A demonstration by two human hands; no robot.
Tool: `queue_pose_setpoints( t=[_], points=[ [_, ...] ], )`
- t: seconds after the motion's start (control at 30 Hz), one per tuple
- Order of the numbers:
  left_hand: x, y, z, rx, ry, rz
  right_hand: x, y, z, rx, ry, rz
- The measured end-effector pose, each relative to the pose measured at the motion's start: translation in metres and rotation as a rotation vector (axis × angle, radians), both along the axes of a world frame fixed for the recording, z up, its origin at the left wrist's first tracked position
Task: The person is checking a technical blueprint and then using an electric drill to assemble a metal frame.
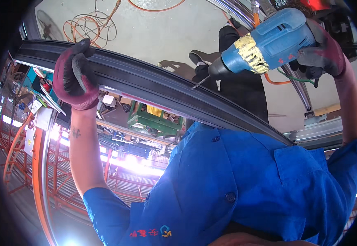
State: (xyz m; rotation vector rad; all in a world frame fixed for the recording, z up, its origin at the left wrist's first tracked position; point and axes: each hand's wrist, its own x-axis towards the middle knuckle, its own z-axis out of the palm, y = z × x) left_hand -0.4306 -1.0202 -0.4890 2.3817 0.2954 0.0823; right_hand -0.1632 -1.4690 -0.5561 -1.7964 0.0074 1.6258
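Note:
A long black metal profile with grooves along it slants in front of my body, from the far left down to the right. My left hand, in a maroon and black glove, is closed over it near its left end. In my gloved right hand is a blue power drill, gripped by its rear handle, which the hand partly hides. Yellow material wraps the drill's front. Its thin bit points left and down, with the tip over the profile's upper edge; whether it touches I cannot tell.
Orange and dark cables lie coiled on the pale floor at the far left. A green cart with parts stands beyond the profile. Shiny metal rails run at the right. An orange post rises at the left.

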Motion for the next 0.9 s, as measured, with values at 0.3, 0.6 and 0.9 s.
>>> queue_pose_setpoints(
  t=[0.3, 0.6, 0.9],
  points=[
    [0.003, -0.001, 0.003, 0.028, 0.018, -0.033, 0.002, 0.001, -0.007, 0.115, 0.009, 0.049],
    [0.0, -0.003, -0.001, 0.022, 0.012, -0.001, -0.004, 0.036, -0.014, 0.316, 0.026, 0.124],
    [0.006, -0.007, 0.003, 0.063, 0.02, 0.014, 0.02, 0.012, -0.037, 0.515, 0.045, 0.216]
  ],
)
